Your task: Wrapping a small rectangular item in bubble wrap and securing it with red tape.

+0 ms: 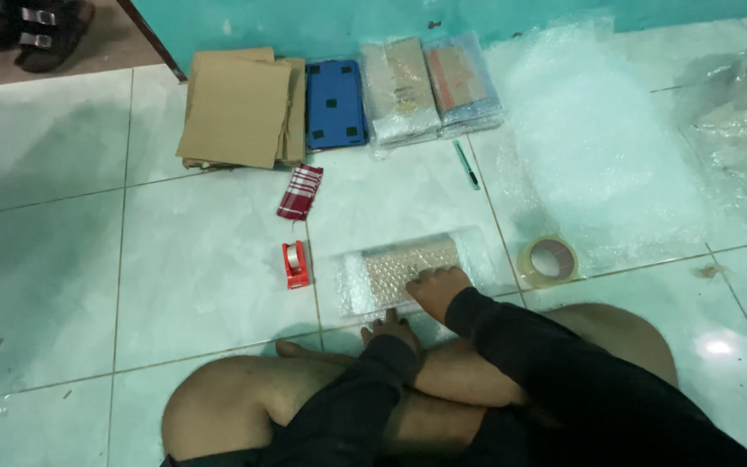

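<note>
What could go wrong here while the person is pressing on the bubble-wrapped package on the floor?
1. Only the right hand presses the bubble-wrapped package; the wrap may spring open on the smooth tile floor.
2. The tape roll and the red tape dispenser lie apart from both hands; reaching may mean letting go. The left hand rests at the near edge.
3. The green pen could be buried under the loose bubble wrap sheet.

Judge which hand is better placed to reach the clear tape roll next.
Right, probably. The right hand rests on the bubble-wrapped parcel, with the tape roll just beyond on that side. The left hand sits nearer the knees, at the parcel's near edge, farther away.
</note>
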